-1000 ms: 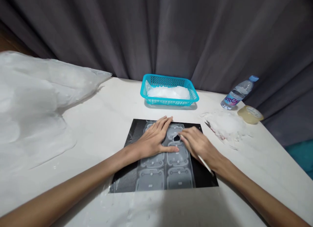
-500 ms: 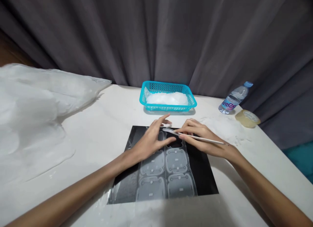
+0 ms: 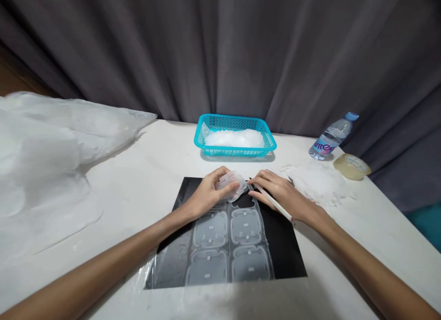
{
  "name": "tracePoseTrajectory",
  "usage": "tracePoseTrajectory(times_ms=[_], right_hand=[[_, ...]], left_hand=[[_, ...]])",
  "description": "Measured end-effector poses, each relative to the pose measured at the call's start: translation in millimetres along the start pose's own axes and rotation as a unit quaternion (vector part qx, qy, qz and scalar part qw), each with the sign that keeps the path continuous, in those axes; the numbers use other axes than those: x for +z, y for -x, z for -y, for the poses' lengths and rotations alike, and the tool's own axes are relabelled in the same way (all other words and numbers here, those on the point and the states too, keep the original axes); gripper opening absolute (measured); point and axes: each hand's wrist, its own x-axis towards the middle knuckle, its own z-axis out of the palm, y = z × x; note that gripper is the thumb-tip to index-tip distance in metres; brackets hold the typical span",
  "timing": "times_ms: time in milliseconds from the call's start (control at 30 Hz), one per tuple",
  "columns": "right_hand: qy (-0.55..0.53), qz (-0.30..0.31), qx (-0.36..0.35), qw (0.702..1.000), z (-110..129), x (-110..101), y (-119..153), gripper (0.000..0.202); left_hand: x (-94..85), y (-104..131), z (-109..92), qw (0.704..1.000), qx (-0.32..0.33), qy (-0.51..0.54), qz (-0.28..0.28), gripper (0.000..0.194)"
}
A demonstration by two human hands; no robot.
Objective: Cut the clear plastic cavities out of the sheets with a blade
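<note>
My left hand (image 3: 211,191) pinches a translucent frosted plastic piece (image 3: 233,184) between thumb and fingers, above the far edge of a black mat (image 3: 285,251). Close beside it, my right hand (image 3: 277,191) is closed around a slim white-handled tool (image 3: 275,203); the tool's working end is too small to make out. Beneath both hands lies a clear plastic sheet (image 3: 228,246) with rounded rectangular panels in rows. One panel place near the top right shows a dark opening (image 3: 243,201) with the mat visible through it.
A turquoise basket (image 3: 235,151) behind my hands holds white translucent pieces (image 3: 236,138). To the right are white scraps (image 3: 322,182), a water bottle (image 3: 332,137) and a roll of tape (image 3: 351,167). Crumpled clear plastic (image 3: 51,145) spreads over the left; a grey curtain (image 3: 248,53) hangs behind.
My left hand has closed on the plastic piece, now lifted clear and tilted. My right hand has turned the tool's handle end toward me and stays beside the piece.
</note>
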Motion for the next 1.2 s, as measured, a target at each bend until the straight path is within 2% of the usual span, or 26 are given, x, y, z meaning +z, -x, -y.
tracePoseTrajectory(times_ms=[133,400,633,800,967,1067,1200], right_hand=[[0.024,-0.023,-0.005,0.999,-0.7,5.6,-0.8,0.011],[0.045,-0.022,-0.009,0.999,2.9,10.1,-1.7,0.012],[0.000,-0.026,-0.021,0.999,3.8,13.1,0.1,0.009],[-0.049,-0.026,0.011,0.998,8.8,9.9,0.5,0.007],[0.001,-0.027,-0.012,1.000,7.4,11.2,-0.7,0.008],[0.041,-0.034,-0.032,0.998,7.1,12.5,-1.9,0.011],[0.040,-0.011,-0.037,0.998,6.1,11.6,0.1,0.014]], left_hand=[[0.3,-1.6,-0.2,1.000,0.012,-0.003,-0.007,0.034],[-0.5,0.4,-3.6,0.999,0.014,-0.025,0.035,0.030],[-0.1,1.4,2.1,0.999,-0.003,-0.018,0.049,0.047],[-1.2,0.9,-10.1,0.992,0.013,-0.080,0.092,0.032],[0.2,3.0,-18.8,0.992,0.023,-0.084,0.091,0.026],[1.6,3.0,-14.6,0.999,-0.001,-0.036,0.034,0.024],[1.4,-2.9,1.0,0.988,-0.030,0.035,-0.146,0.023]])
